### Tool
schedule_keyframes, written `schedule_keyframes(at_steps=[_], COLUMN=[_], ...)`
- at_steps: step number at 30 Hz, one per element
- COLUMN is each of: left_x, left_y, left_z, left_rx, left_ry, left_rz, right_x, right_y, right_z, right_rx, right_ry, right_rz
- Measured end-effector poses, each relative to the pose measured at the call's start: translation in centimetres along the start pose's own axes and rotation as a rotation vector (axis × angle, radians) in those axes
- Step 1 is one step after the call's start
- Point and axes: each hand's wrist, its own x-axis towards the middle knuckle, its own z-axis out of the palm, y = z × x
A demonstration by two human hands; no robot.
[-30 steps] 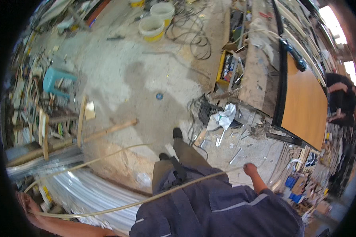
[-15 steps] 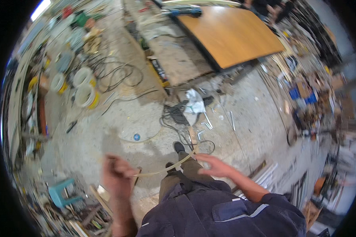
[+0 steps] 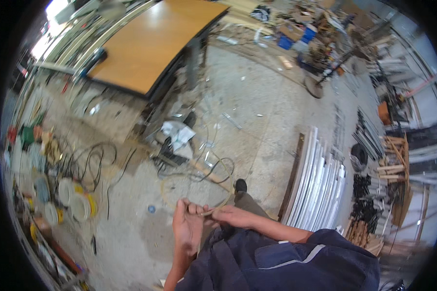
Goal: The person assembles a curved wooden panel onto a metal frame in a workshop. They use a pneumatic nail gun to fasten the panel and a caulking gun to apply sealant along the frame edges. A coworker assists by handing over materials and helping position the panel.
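Observation:
A thin, pale yellow flexible strip (image 3: pixel 207 212) runs between my hands in front of my waist, and part of it curves away in a faint loop over the floor. My left hand (image 3: pixel 187 222) is closed, its fingers curled round the strip with the thumb up. Close beside it, my right hand (image 3: pixel 229 216) is closed on the strip too, palm turned down. Whether the strip is a hose or a solid seal I cannot tell.
Ahead on the left stands a table with a wooden panel (image 3: pixel 141 43). White buckets (image 3: pixel 82 207) and black cable (image 3: pixel 96 157) lie left. A white bag (image 3: pixel 178 135) sits on the floor ahead. Long metal profiles (image 3: pixel 315 184) are stacked at my right. A blue roll (image 3: pixel 151 209) lies near my left hand.
My view has turned to the right. My hands, apart before with the strip stretched between them, have come together. My right hand, whose fingers were extended, is now closed.

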Motion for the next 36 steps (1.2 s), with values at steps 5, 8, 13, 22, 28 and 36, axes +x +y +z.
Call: schedule_keyframes(at_steps=[5, 8, 13, 22, 28, 36], left_x=[2.8, 4.6, 6.0, 15.3, 19.6, 25.1], left_y=[-4.9, -7.4, -13.2, -24.0, -28.6, -33.6], left_z=[3.3, 2.4, 6.3, 12.6, 20.1, 37.5], left_rx=[0.268, 0.777, 1.814, 1.738, 1.810, 1.213], left_ry=[0.107, 0.228, -0.171, -0.534, -0.652, -0.561], left_rz=[-0.035, -0.089, 0.421, 0.047, 0.012, -0.361], right_x=[-2.3, -6.0, -14.2, -27.5, -32.6, -25.2], right_y=[0.3, -1.1, -6.2, -17.1, -17.6, -9.1], right_z=[-4.8, -9.8, -16.3, -27.7, -38.0, -42.7], right_rx=[0.568, 0.355, 0.277, 0.183, 0.111, -0.101], right_ry=[0.140, 0.328, 0.392, 0.306, 0.472, 0.499], right_rz=[-0.394, -0.481, -0.478, -1.022, -1.223, -0.761])
